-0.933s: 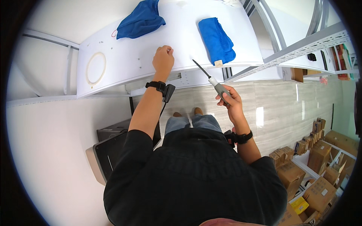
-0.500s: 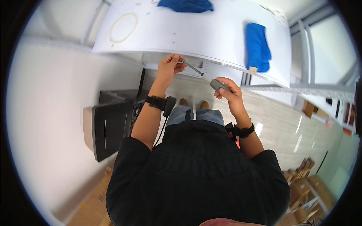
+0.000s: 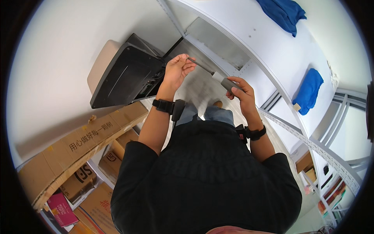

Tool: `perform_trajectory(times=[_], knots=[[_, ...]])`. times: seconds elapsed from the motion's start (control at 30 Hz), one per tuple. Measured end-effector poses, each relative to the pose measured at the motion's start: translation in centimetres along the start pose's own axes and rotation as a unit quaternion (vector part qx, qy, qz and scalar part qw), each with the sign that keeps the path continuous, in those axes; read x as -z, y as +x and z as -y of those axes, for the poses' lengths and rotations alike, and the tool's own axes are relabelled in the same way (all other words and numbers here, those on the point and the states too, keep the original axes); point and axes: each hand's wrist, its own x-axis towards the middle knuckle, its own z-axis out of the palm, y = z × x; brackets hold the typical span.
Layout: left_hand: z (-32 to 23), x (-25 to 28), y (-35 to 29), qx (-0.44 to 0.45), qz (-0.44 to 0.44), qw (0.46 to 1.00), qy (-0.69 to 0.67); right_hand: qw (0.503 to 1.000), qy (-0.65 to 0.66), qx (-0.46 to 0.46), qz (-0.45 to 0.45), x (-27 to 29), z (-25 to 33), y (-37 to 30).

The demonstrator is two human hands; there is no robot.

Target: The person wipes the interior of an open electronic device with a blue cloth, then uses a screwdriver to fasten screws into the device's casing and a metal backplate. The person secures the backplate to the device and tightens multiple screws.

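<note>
Head view: a person in a black T-shirt is standing before a white shelf, and both bare hands are working in front of the body, over the floor. The right hand is gripping a screwdriver by its grey handle, fingers wrapping around it and thumb lying along it. Its dark shaft is pointing leftward and away from the body, so the tool is hanging in the air between the two hands, apart from the shelf. The left hand is meeting the tip with thumb and forefinger drawn close together; from here I cannot tell whether they are pinching the tip itself or something small on it. Each wrist is wearing a black band. Up on the shelf, a folded blue cloth is lying to the right, and a darker, crumpled blue cloth is lying farther off, running out of view. Over on the left, a black and beige machine is standing by the wall, with cardboard boxes sitting nearer the person.
</note>
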Motion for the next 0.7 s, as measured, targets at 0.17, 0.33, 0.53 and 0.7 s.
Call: perform_trajectory(times=[0.17, 0.33, 0.53, 0.7], knots=[[-1.0, 2.8, -1.4, -0.02, -0.039, 0.999, 0.015, 0.999, -0.046, 0.007, 0.013, -3.1, -0.3, 0.9], [-1.6, 6.1, -2.2, -0.002, -0.082, 0.995, 0.057, 0.962, -0.237, 0.131, 0.029, -6.8, -1.7, 1.1], [-2.7, 10.7, -2.6, 0.027, -0.074, 0.996, 0.05, 0.958, -0.284, -0.011, 0.048, -10.5, -2.2, 1.5], [-1.9, 12.5, -1.3, 0.047, -0.044, 0.996, 0.053, 0.983, -0.164, -0.077, 0.019, -10.8, -7.6, 2.6]])
